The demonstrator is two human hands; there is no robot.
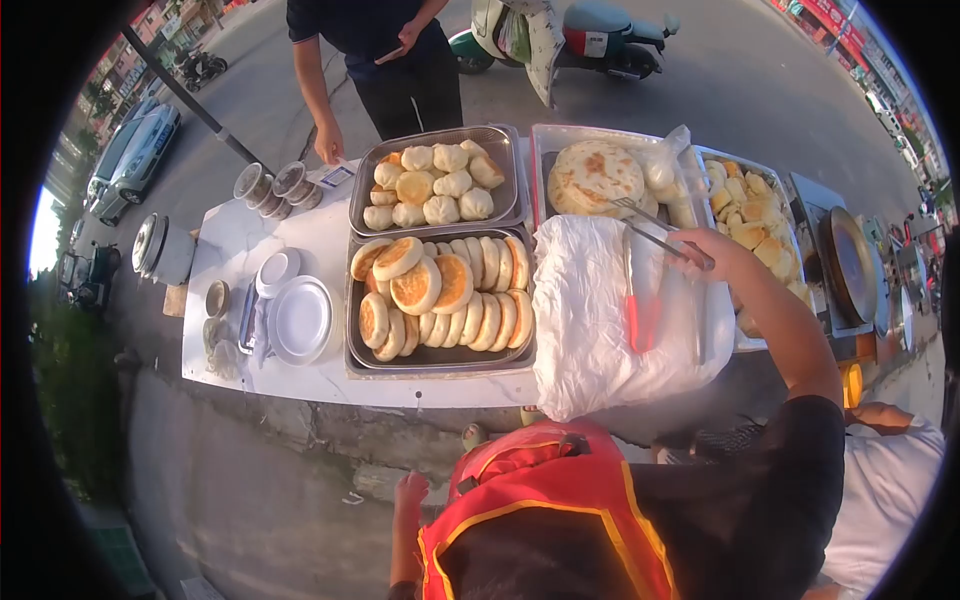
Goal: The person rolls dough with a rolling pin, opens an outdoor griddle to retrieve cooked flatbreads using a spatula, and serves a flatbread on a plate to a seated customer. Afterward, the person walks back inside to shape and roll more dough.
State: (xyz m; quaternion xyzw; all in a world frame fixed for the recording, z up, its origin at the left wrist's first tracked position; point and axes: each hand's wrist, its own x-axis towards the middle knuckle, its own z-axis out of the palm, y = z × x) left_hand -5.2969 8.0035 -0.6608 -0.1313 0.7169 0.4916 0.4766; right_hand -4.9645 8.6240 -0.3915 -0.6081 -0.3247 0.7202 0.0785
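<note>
Roadside table (225, 262): right hand (708, 256) grips tongs (648, 236), tips at ten o'clock; likely light, springy; hold near bend. Left hand (411, 490): fingers unclear.

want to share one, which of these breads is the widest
The round flatbread beyond the white cloth, just left of the plastic bag; it is far wider than the buns.
</note>
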